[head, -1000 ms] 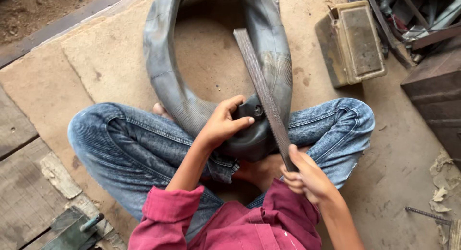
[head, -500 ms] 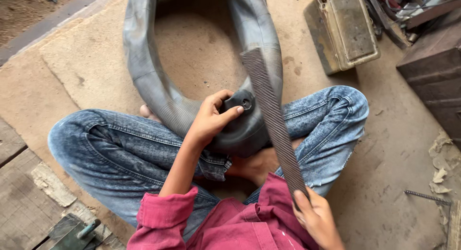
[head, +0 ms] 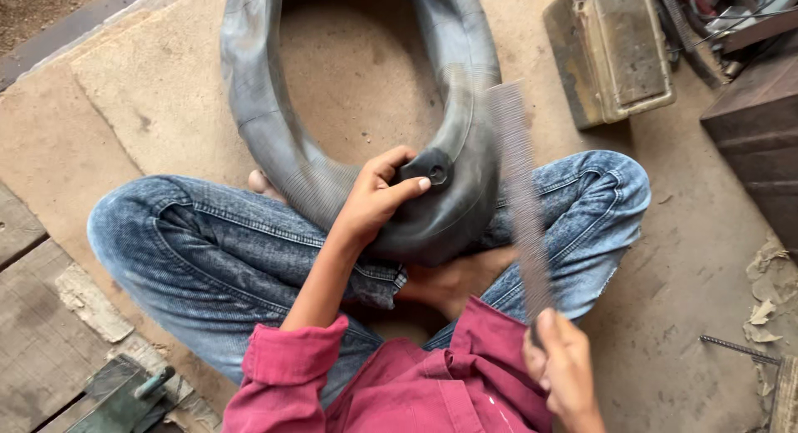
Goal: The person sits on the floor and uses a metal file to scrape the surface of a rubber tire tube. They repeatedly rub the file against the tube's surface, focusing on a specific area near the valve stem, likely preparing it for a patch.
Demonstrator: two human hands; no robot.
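Two hands: both busy, one on rubber, one on steel.
Left hand [head: 376, 202]: fingers curled over the black inner tube [head: 349, 109], thumb laid beside the dark round patch [head: 434, 171]; it presses the tube down into the lap.
Right hand [head: 564, 368]: fist wrapped round the near end of the long flat file [head: 519, 192], low at the frame's bottom edge; the handle itself is hidden in the grip.
File position: blade runs up and away from the right hand, passing just right of the left thumb and across the tube's flank; blurred, so whether it touches rubber cannot be told.
Tube position: loops away from the left hand over the tan mat [head: 125, 109], near bend resting between the crossed knees in blue jeans [head: 208, 250].
Bare foot [head: 453, 283]: under the tube, between the two hands.
Beyond the right hand: a battered metal box [head: 615, 51]; a thin rod [head: 740, 350] lies on the floor to its right.
Risk 1: judged, the thumb sits very near the file's path; a sideways skid could rasp skin.
Risk 2: too steep an edge or heavy pressure may gouge the thin rubber.
Risk 3: if the left grip slackens, the tube could roll and the stroke miss the patch area.
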